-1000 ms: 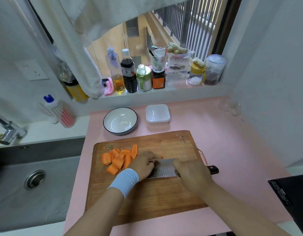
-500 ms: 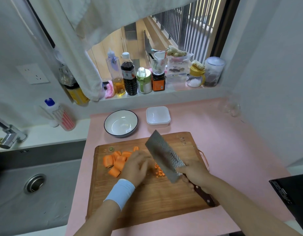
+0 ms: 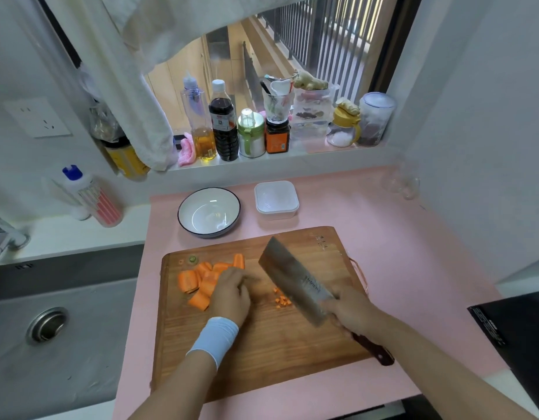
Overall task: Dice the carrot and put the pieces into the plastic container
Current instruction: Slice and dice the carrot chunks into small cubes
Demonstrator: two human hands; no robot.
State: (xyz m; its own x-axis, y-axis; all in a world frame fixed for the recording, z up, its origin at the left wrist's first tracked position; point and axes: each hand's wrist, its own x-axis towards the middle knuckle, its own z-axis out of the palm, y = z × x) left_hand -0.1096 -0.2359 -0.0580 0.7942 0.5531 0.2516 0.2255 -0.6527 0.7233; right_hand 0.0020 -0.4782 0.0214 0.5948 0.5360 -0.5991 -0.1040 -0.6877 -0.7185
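Right hand [image 3: 350, 313] grips the dark-handled steel cleaver [image 3: 295, 283], blade tilted over the wooden chopping board [image 3: 262, 359]. Left hand [image 3: 232, 295] curls against orange carrot chunks [image 3: 198, 283] at ten o'clock; its grasp is hidden. Carrot dice [image 3: 282, 300] lie between. Square clear plastic container [image 3: 276, 200] stands at twelve, beside a dark-rimmed white bowl [image 3: 209, 212].

The right hand [image 3: 350, 310] grips a cleaver [image 3: 295, 283] tilted above the cutting board [image 3: 277, 353]; the left hand [image 3: 232, 294] lies against carrot chunks [image 3: 198, 286] near its far left corner.
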